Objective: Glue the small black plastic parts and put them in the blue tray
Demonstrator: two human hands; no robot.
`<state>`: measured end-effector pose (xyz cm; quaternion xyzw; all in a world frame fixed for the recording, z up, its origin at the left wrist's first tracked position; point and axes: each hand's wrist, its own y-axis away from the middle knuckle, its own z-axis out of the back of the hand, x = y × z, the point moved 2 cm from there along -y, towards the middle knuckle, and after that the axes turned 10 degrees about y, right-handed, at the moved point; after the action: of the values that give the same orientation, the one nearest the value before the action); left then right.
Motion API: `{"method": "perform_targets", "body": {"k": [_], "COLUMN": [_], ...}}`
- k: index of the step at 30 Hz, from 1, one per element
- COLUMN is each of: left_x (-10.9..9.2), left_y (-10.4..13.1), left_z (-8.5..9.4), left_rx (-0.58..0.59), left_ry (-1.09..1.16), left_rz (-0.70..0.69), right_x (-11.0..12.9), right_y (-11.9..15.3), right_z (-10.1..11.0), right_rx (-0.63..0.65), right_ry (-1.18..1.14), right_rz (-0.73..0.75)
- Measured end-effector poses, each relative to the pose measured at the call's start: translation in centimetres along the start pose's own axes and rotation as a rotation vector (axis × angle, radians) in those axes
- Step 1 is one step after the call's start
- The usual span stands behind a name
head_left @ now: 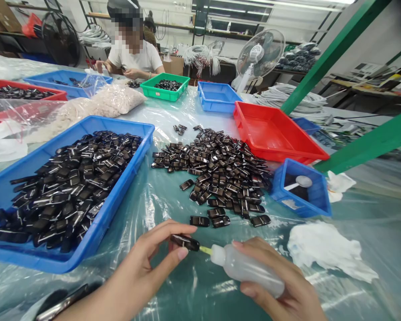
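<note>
Between the thumb and fingers of my left hand [157, 254] is a small glossy black plastic casing [185, 242], held roughly level above the table. My right hand [280, 276] grips a translucent squeeze bottle [250, 269] tilted on its side. The bottle's thin yellowish nozzle [205, 250] points left and meets, or nearly meets, the casing's right end; actual contact is hard to tell. Just beyond my hands lies a loose pile of similar black casings [220, 165]. To the left, a large blue tray [120, 196] holds many more of them.
A red tray [274, 129] and a small blue bin [300, 203] with a white spoon [302, 181] stand right of the pile. Crumpled white cloth [327, 249] lies at right. Green posts [370, 138] rise there. Across the table sits a co-worker [135, 58] behind a green tray [167, 96].
</note>
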<state>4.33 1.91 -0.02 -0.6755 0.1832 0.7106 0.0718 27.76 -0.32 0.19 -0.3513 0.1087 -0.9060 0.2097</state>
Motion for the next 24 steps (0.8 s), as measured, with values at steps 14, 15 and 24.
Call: {"method": "perform_targets", "body": {"k": [14, 15, 24], "left_x": [-0.34, -0.25, 0.06], "left_y": [-0.32, -0.29, 0.03], "left_z": [0.19, 0.22, 0.01], "left_rx": [0.024, 0.011, -0.019], "left_ry": [-0.003, -0.013, -0.045], "left_rz": [-0.124, -0.121, -0.199], "right_x": [0.08, 0.06, 0.1], "right_y": [-0.3, -0.3, -0.39], "right_z": [0.42, 0.44, 0.83], "right_rx": [0.017, 0.017, 0.046], "right_ry": [-0.026, -0.03, -0.061], "right_rz": [0.038, 0.046, 0.074]}}
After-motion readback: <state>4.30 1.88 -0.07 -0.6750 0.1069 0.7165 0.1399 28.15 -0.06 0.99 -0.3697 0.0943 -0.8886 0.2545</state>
